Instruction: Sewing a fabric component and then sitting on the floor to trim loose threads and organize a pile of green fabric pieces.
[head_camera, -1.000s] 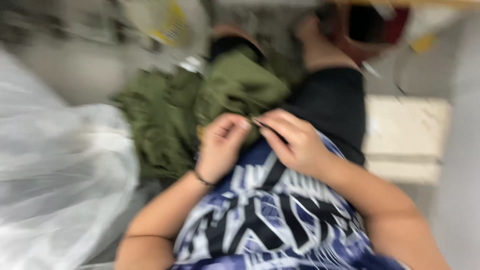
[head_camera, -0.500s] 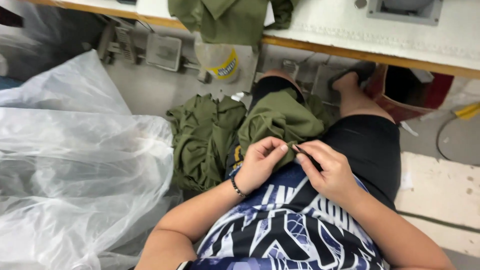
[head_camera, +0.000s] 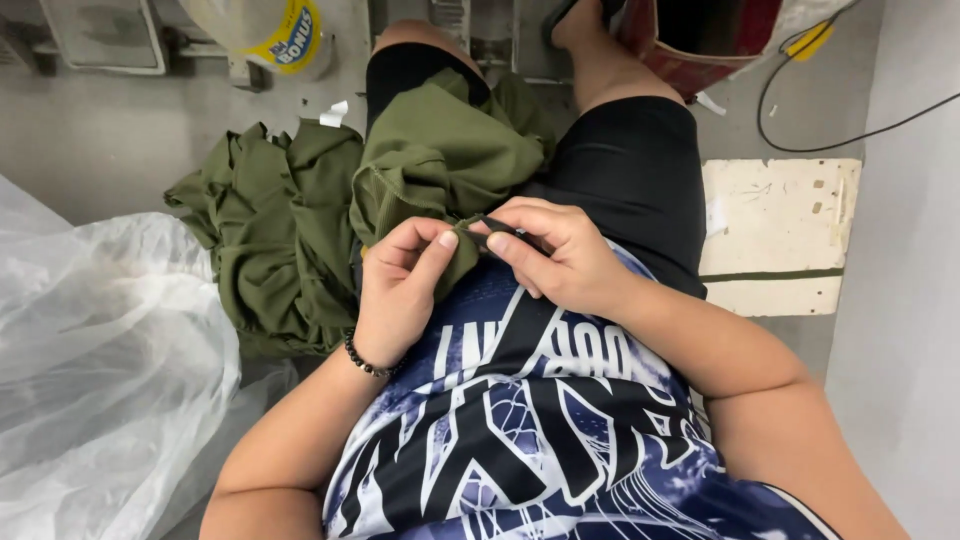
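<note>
An olive green garment lies bunched on my lap and spills down to the floor on my left. My left hand, with a dark bead bracelet at the wrist, pinches a small edge of the green fabric between thumb and fingers. My right hand is shut on a thin dark tool whose tip meets the same fabric edge. Both hands meet just above my patterned blue and white shirt.
A large clear plastic bag fills the floor at the left. A red bin and a black cable lie ahead on the right, near a worn white board. A white and yellow sack stands ahead.
The view has tilted down and closer, so the table edge ahead has left the picture. My hands stay together on the green fabric edge, in much the same grip.
</note>
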